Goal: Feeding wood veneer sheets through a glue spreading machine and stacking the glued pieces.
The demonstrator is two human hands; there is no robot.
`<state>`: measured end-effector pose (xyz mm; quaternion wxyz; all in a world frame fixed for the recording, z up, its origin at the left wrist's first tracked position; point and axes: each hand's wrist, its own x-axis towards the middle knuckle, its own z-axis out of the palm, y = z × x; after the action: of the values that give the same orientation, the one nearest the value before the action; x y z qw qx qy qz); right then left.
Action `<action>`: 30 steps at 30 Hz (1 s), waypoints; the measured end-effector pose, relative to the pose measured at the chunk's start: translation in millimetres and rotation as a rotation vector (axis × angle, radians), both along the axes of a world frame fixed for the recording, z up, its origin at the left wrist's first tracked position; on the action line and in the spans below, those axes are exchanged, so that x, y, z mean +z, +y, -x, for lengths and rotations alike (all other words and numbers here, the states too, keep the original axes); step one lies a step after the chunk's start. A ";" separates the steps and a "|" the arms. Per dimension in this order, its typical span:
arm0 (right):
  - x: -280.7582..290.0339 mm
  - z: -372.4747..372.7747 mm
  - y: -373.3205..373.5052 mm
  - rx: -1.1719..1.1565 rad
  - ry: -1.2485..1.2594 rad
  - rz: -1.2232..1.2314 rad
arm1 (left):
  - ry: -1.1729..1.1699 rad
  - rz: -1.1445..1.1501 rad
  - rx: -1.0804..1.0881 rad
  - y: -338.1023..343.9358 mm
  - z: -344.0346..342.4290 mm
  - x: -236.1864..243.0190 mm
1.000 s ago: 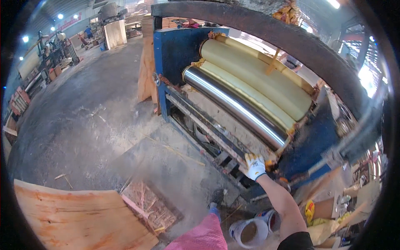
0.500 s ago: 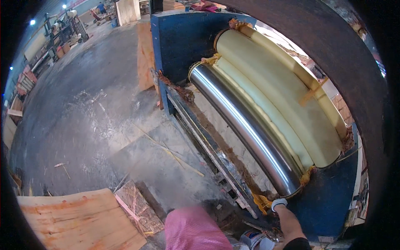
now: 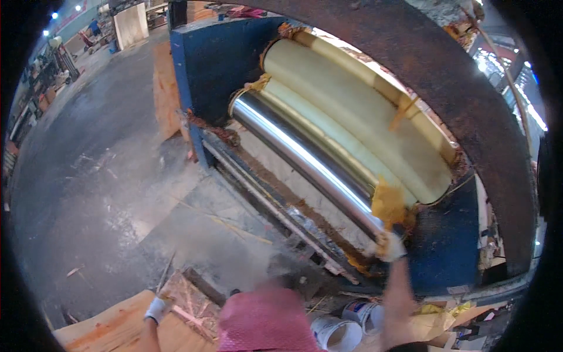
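Note:
My right hand (image 3: 392,247), in a pale glove and blurred, is closed at the near end of the shiny steel roller (image 3: 305,167). From it rises a flat, yellow, glue-crusted piece (image 3: 387,202), smeared by motion, in front of the rollers' ends; its exact kind is unclear. Beside the steel roller lies a larger cream-coated roller (image 3: 358,117), with pale green liquid (image 3: 328,132) between the two. My left hand (image 3: 157,308), in a white glove, is at the lower left over the edge of a wood veneer sheet (image 3: 111,320). Its fingers are too small to read.
Blue side walls (image 3: 448,234) frame the rollers, and a dark curved beam (image 3: 469,100) arches over them. Two white buckets (image 3: 337,335) stand by the pink cloth (image 3: 267,322) at my front. Thin strips lie on the grey floor (image 3: 88,193). A person works far off.
My right hand has risen from the trough's corner to the roller's end, with the yellow piece now showing above it. My left hand has come into view. The view has shifted right.

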<state>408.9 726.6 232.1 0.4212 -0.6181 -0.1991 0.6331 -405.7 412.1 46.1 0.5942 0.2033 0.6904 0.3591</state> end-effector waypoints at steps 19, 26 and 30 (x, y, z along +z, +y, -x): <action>327.8 -296.5 223.7 0.105 -0.783 0.006 | 0.156 -0.019 -0.274 38.2 -90.6 -134.8; 239.9 -240.8 282.9 0.168 -0.490 0.162 | -0.408 1.030 0.382 -129.8 -207.3 -73.3; 238.9 -242.7 345.4 0.241 -0.254 0.146 | 0.175 0.692 -0.051 -109.8 -262.0 -90.5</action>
<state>651.6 1072.0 471.0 0.2676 -0.6937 -0.2768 0.6088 -143.7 302.3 -44.4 0.5752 0.0373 0.8142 0.0702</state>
